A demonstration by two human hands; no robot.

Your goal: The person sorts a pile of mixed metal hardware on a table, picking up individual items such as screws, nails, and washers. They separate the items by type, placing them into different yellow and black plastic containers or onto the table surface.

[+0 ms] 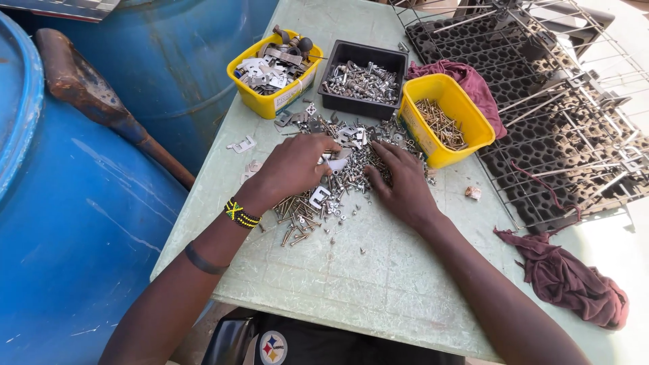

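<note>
Head view: both hands rest palm-down, fingers spread on the pile of screws and brackets point(338, 182) mid-bench, left hand point(294, 165), right hand point(399, 179); pieces look small, hard, light, slippery, best pinched singly

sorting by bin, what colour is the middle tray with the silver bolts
Black; the middle tray sits between two yellow tubs, clearest in the head view.

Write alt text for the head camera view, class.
Both hands, left hand and right hand, rest palm-down on a pile of mixed screws and brackets on a pale green table. Behind it stand two yellow tubs and a black tray.
</note>
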